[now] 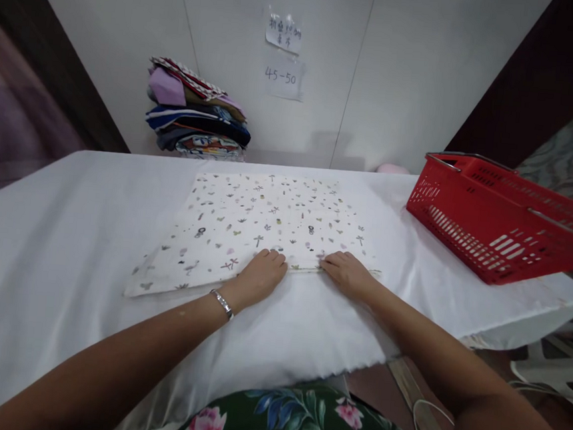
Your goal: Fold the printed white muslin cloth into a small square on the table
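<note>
Along the near edge of a printed cloth [245,228], the person's left hand [263,272] and right hand [349,273] sit a little apart, fingers bent and loosely closed over the hem. Whether the thumbs pinch the fabric from beneath cannot be told. A bracelet [222,304] circles the left wrist. The cloth lies almost flat on the white-covered table [90,224], its near edge appearing layered, its left corner reaching nearer the person than its right. The step in hand seems to be straightening a folded edge; the next move likely calls for an even grip on both sides and smooth, aligned layers. Farther out, a red basket [491,223] stands at the right, and a fabric stack [199,117] rises by the far edge, left of centre.
</note>
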The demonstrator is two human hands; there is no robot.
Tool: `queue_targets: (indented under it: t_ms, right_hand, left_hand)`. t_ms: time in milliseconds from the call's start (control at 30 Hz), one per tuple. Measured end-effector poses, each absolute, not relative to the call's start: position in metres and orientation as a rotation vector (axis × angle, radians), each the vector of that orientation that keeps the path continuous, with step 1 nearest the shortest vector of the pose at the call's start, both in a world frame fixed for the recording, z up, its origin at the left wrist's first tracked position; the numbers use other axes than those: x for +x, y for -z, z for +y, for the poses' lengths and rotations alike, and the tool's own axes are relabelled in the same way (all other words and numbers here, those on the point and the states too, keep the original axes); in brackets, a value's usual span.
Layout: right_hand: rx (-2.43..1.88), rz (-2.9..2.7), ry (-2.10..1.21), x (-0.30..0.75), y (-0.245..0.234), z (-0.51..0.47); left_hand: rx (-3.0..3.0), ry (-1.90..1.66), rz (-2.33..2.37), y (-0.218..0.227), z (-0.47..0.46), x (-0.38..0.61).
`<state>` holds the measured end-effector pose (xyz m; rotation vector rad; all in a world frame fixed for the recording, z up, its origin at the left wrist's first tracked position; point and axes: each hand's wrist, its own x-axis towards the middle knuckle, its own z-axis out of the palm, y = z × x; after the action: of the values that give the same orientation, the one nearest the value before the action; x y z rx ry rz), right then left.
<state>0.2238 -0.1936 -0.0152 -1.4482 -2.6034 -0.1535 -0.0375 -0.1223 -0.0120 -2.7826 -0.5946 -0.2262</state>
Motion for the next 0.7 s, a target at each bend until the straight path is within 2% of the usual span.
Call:
queue_targets:
  t_ms: [267,700]
  right_hand:
    - [-1.386,-2.487,0.297,0.226,0.013,-0.192]
    - [-1.349,-2.515,0.149,0.227,0.023,-0.201]
  left_hand:
    - [-2.785,0.342,-0.663,0.008,-0.117,-0.038]
    - [-2.888,0.309,-0.596,0.01,-0.13,-0.04]
